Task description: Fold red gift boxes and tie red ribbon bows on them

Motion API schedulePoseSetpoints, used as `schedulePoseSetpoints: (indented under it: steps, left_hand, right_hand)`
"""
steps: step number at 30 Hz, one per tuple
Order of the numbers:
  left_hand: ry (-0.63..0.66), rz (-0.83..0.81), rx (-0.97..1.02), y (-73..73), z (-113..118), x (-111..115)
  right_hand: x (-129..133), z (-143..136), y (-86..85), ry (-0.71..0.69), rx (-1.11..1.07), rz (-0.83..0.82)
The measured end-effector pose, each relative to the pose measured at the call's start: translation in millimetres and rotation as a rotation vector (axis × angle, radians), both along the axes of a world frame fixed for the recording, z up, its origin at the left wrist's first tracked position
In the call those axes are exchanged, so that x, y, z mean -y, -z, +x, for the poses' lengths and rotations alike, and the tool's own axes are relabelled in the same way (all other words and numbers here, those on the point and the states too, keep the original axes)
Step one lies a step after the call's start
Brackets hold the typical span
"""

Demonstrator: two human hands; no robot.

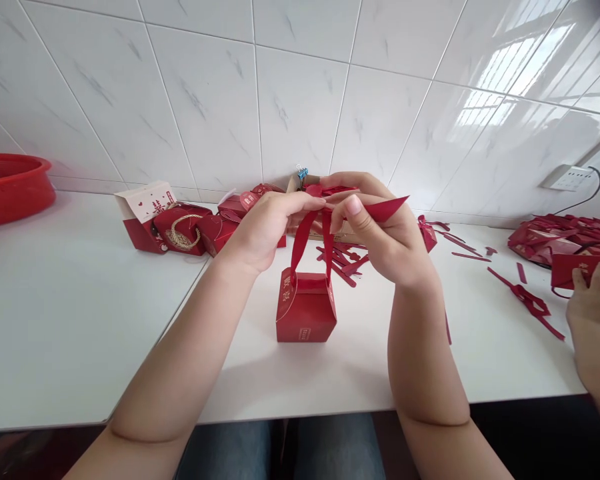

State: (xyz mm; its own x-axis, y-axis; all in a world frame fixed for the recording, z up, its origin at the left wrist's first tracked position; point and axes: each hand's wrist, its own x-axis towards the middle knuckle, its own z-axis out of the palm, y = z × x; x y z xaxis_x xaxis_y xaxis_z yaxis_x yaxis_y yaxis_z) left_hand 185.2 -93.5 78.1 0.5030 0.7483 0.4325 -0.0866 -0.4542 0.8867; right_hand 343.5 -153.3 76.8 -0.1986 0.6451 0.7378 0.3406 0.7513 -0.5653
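A small red gift box (307, 317) with gold print stands upright on the white table in front of me. Two strands of red ribbon (303, 243) rise from its top to my hands. My left hand (273, 223) is closed, its fingertips pinching the ribbon where the strands meet. On the other side, my right hand (387, 230) is closed on the ribbon too, with its thumb raised. One pointed ribbon end sticks out to the right across the right palm. The exact crossing of the strands is partly hidden by my fingers.
Along the tiled wall stand several red boxes (180, 227) and a blue binder clip (303, 173). Ribbon scraps (347, 263) lie behind my box. Far left is a red basin (15, 193). At right, another person's hand (597, 297) touches a red box near a ribbon pile (563, 233).
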Motion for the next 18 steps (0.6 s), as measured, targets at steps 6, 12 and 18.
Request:
schedulePoseSetpoints:
  steps: [6,12,18]
  left_hand:
    - [-0.054,-0.063,0.051,6.8,-9,1]
    - [-0.172,-0.132,0.059,23.3,-37,4]
    - [-0.240,-0.532,0.151,49.0,-62,4]
  right_hand:
    - [2,6,-0.4,0.027,0.008,-0.165]
    - [17,22,12.9,0.095,0.058,-0.306]
    - [33,55,50.1,0.264,0.120,-0.473]
